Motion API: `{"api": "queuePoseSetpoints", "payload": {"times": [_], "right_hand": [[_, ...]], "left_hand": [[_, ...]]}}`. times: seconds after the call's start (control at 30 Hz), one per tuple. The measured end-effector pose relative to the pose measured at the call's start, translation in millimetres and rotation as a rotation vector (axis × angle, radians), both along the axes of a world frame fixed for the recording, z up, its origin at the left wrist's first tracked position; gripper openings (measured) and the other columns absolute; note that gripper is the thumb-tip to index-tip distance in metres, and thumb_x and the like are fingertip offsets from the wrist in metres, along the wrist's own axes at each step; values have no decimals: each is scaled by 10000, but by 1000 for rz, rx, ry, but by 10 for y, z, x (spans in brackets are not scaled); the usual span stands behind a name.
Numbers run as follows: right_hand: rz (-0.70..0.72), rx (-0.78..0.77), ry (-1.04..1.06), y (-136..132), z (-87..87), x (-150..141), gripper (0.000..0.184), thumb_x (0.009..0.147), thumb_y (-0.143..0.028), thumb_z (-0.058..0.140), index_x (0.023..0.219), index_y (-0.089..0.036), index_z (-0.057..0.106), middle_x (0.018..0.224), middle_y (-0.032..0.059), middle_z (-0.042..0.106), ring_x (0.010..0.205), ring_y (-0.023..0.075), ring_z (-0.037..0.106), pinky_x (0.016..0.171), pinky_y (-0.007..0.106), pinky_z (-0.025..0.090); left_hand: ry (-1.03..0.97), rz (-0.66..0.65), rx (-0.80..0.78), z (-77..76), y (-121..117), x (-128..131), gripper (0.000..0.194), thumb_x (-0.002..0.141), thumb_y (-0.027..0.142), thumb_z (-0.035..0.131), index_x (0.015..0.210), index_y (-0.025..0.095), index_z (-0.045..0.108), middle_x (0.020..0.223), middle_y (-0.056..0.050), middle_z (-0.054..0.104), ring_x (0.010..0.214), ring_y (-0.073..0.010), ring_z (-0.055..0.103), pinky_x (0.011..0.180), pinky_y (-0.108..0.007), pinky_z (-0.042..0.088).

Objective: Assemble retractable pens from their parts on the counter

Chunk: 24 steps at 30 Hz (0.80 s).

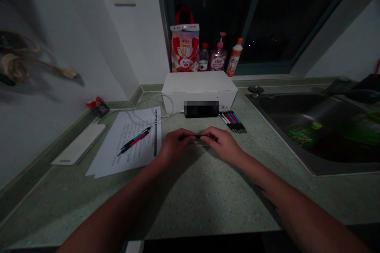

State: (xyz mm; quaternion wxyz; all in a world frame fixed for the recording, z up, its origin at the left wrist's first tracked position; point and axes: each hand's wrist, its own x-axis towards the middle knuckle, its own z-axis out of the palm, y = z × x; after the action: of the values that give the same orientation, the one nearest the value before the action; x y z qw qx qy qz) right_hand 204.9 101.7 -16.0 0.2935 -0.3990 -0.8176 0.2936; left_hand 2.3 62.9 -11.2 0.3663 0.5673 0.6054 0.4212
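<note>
Above the counter (190, 197), my left hand (175, 144) and my right hand (223, 144) meet almost fingertip to fingertip. Both are closed in a pinch on a slim dark piece (198, 136), one hand at each end. Fingers cover most of it, so I cannot tell its kind. Just below it shows a thin pale strip (202, 145). Beyond my hands a black phone (202, 110) leans on a white box (198, 83). A row of several pens (233, 121), in white, red, blue and black, lies to the right of the phone.
At left, two pens (135, 141) rest on printed sheets (124, 138), beside a flat white box (80, 145). A white cable (142, 120) loops to the phone. The sink (285, 142) is at right. Bottles (219, 57) and a red-white bag (185, 49) stand behind the box.
</note>
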Motion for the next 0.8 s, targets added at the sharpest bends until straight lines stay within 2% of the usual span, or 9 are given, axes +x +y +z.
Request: {"api": "queuePoseSetpoints", "payload": {"times": [0.1, 0.2, 0.33, 0.43, 0.53, 0.7, 0.8], "right_hand": [[13, 14, -63, 6, 32, 6, 193, 1009, -288, 561, 918, -195, 704, 860, 31, 710, 802, 172, 640, 736, 288, 440], [-16, 59, -153, 30, 32, 19, 217, 1020, -308, 554, 926, -192, 713, 920, 46, 707, 852, 183, 645, 762, 296, 431], [-59, 65, -291, 54, 0, 48, 108, 962, -255, 621, 923, -198, 704, 919, 31, 693, 797, 162, 626, 701, 271, 395], [-10, 75, -417, 55, -21, 65, 65, 899, -174, 640, 901, -199, 699, 932, 27, 686, 789, 155, 622, 694, 262, 382], [20, 104, -508, 52, -36, 72, 90, 887, -155, 621, 903, -200, 698, 945, 34, 682, 810, 164, 625, 691, 265, 375], [20, 105, -545, 55, -60, 70, 101, 892, -156, 605, 905, -196, 696, 951, 40, 678, 792, 159, 618, 676, 264, 369], [25, 106, -541, 53, -63, 65, 108, 891, -154, 596, 912, -192, 696, 958, 46, 680, 788, 164, 620, 671, 268, 371]], "left_hand": [[59, -33, -10, -16, 6, -16, 115, 825, 256, 697, 874, 186, 773, 819, -27, 783, 754, -167, 700, 727, -280, 536], [218, -109, -10, -64, 11, -16, 123, 850, 223, 686, 910, 188, 787, 863, -38, 780, 801, -181, 696, 759, -295, 521], [492, -324, 88, -127, -25, 30, 98, 818, 173, 738, 889, 200, 800, 917, -47, 756, 922, -219, 671, 844, -326, 497], [571, -446, 112, -143, -57, 51, 90, 819, 162, 743, 881, 203, 793, 916, -45, 741, 957, -227, 657, 866, -329, 487], [590, -419, 93, -152, -43, 19, 81, 830, 203, 751, 903, 196, 786, 912, -49, 726, 929, -228, 654, 833, -330, 488], [679, -218, 112, -152, 32, -77, 141, 899, 183, 666, 977, 189, 783, 987, -85, 727, 995, -253, 643, 903, -366, 485], [746, -202, 92, -135, 46, -90, 165, 908, 172, 636, 970, 199, 786, 996, -99, 731, 988, -270, 643, 897, -387, 492]]}}
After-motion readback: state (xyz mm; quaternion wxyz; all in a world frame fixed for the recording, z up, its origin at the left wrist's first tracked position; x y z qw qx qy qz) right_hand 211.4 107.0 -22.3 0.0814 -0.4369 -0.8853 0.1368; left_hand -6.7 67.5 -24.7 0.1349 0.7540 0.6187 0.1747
